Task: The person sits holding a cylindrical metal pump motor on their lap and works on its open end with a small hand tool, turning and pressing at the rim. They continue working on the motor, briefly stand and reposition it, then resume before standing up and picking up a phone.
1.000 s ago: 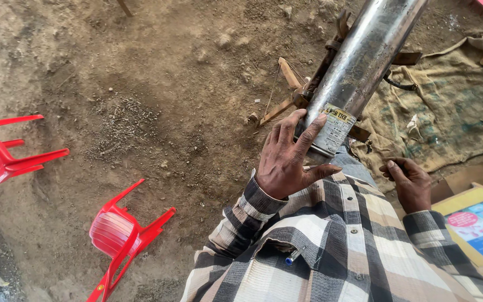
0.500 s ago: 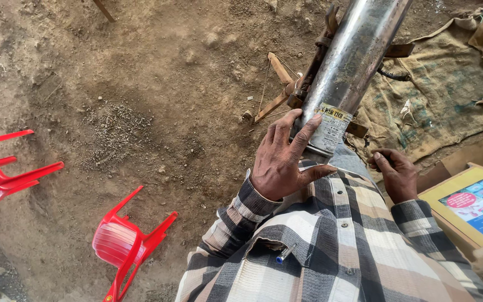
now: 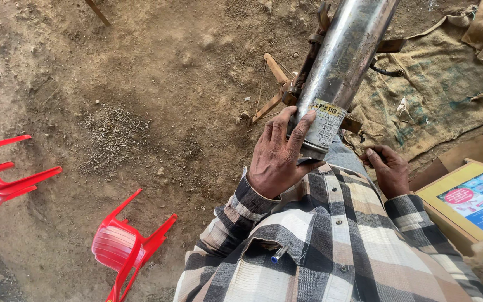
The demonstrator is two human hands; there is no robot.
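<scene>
Over bare dirt ground (image 3: pixel 141 84), seen from the head camera looking straight down, a person in a plaid shirt (image 3: pixel 331 246) works at a long shiny metal cylinder (image 3: pixel 347 61) that slants from the top of the picture down toward their lap. The left hand (image 3: pixel 279 159) lies flat and open against the lower end of the cylinder, fingers spread upward along the metal, fingertips touching the edge of a pale paper label (image 3: pixel 326 124) stuck near the bottom, the thumb pointing right under the cylinder's end. The right hand (image 3: pixel 388 168) sits just to the right of that end, fingers curled inward; whether it grips anything I cannot tell, since the palm side is hidden. A pen (image 3: pixel 279 253) pokes out of the shirt's chest pocket.

The cylinder rests in a rusty metal bracket (image 3: pixel 303 72), with wooden sticks (image 3: pixel 272 89) lying on the ground just beside it. Under and to the right of the cylinder spreads a worn burlap sack (image 3: pixel 437 95). At the right edge is a cardboard box (image 3: pixel 470 198) with a coloured printed top. Well apart on the left, two red plastic chairs lie tipped over: one (image 3: pixel 1 176) at the left edge, the other (image 3: pixel 127 246) nearer the person's left sleeve
</scene>
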